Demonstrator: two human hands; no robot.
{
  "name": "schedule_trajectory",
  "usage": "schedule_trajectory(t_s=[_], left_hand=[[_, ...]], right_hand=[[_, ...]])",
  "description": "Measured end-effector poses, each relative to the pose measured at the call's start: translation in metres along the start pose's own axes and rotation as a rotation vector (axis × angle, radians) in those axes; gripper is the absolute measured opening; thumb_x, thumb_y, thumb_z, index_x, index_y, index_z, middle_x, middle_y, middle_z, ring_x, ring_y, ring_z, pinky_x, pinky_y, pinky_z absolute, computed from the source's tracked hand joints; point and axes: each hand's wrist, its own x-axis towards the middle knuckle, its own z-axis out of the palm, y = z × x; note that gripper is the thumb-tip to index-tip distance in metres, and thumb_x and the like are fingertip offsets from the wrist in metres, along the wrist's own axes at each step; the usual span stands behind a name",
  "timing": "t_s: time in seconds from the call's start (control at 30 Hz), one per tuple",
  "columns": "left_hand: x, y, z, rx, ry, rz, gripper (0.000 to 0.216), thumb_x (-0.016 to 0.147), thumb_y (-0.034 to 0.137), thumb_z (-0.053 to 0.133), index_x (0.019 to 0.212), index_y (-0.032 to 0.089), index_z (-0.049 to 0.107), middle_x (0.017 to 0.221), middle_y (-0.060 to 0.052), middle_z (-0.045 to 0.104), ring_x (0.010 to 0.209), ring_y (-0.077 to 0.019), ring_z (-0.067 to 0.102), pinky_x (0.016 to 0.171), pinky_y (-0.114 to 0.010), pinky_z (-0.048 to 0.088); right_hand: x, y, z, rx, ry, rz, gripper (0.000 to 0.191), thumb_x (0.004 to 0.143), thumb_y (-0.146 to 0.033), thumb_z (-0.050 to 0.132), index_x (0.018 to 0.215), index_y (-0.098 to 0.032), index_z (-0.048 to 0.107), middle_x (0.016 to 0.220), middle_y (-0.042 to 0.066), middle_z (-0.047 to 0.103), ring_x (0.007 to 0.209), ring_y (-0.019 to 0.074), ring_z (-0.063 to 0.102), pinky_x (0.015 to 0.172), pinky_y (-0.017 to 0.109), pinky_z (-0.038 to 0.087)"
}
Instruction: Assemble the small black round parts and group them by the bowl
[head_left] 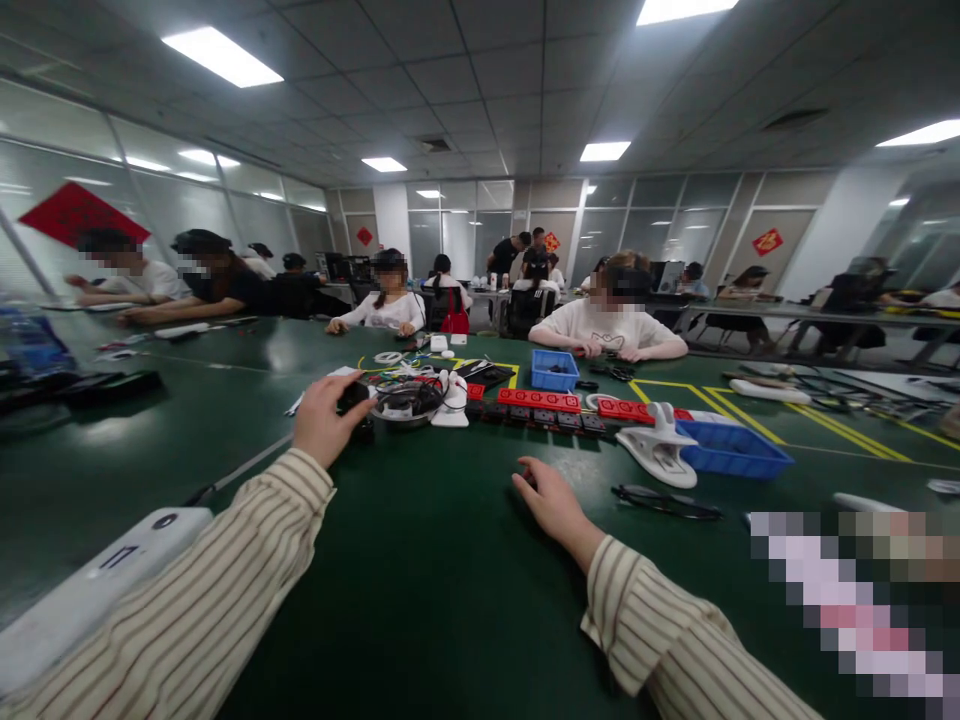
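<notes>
My left hand (pixel 326 418) has its thumb and fingers around a small black object (pixel 351 397), whose kind I cannot make out. Just to the right of it is a heap of black and white cables (pixel 409 398), with a white clip-like stand (pixel 452 400) beside the heap. Lower on the green table (pixel 420 560) rests my right hand (pixel 553 502), fingers loosely bent and slightly apart, with nothing visible in it. Beyond that hand runs a row of red blocks (pixel 538 401) with black socket-like modules (pixel 555 420) along its near side.
A white clamp (pixel 660 450) stands before a blue bin (pixel 731 450); a smaller blue bin (pixel 555 370) sits farther back. Black-framed glasses (pixel 667 502) lie at the right. A white power bank-like device (pixel 105 580) lies near my left forearm. Across the table sits a person (pixel 611 325).
</notes>
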Motion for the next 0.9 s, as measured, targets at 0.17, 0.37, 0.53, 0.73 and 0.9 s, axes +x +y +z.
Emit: schedule_trajectory(t_s=[0.17,0.37,0.53,0.73,0.9], left_hand=[[-0.012,-0.055,0.004,-0.011,0.059,-0.309,0.042,0.066,0.033,0.064,0.101,0.015,0.052,0.096,-0.007,0.051,0.088,-0.0215,0.053,0.074,-0.033,0.048],[-0.036,-0.09,0.019,0.107,0.06,-0.377,0.053,0.062,0.036,0.067,0.106,0.015,0.046,0.098,-0.008,0.051,0.095,-0.0247,0.051,0.082,-0.037,0.043],[-0.044,-0.099,0.022,0.193,0.065,-0.364,0.045,0.069,0.043,0.059,0.106,0.018,0.053,0.096,-0.009,0.057,0.095,-0.0271,0.053,0.086,-0.04,0.039],[-0.051,-0.102,0.026,-0.008,0.084,-0.485,0.043,0.063,0.042,0.065,0.096,0.017,0.053,0.092,-0.007,0.059,0.086,-0.0227,0.057,0.08,-0.035,0.045],[-0.054,-0.101,0.028,0.002,-0.009,-0.461,0.049,0.062,0.042,0.065,0.1,0.016,0.05,0.096,-0.009,0.057,0.091,-0.0234,0.056,0.082,-0.037,0.044]], right_hand=[[0.001,-0.001,-0.001,-0.044,-0.043,-0.028,0.03,0.085,-0.035,0.04,0.1,-0.015,0.057,0.094,0.007,0.059,0.091,0.0182,0.052,0.081,0.027,0.037],[0.001,-0.002,-0.001,-0.061,-0.055,-0.045,0.03,0.085,-0.035,0.039,0.096,-0.015,0.058,0.094,0.007,0.059,0.091,0.018,0.051,0.081,0.028,0.036],[0.001,-0.001,-0.001,-0.056,-0.059,-0.055,0.031,0.085,-0.036,0.038,0.095,-0.015,0.058,0.094,0.007,0.059,0.091,0.018,0.051,0.081,0.028,0.036],[0.002,-0.002,-0.002,-0.081,-0.074,-0.053,0.031,0.085,-0.036,0.037,0.092,-0.016,0.06,0.093,0.006,0.058,0.09,0.0174,0.051,0.08,0.027,0.036],[0.002,-0.003,-0.002,-0.077,-0.085,-0.05,0.031,0.085,-0.035,0.037,0.09,-0.016,0.061,0.093,0.006,0.058,0.09,0.0175,0.051,0.081,0.027,0.036]])
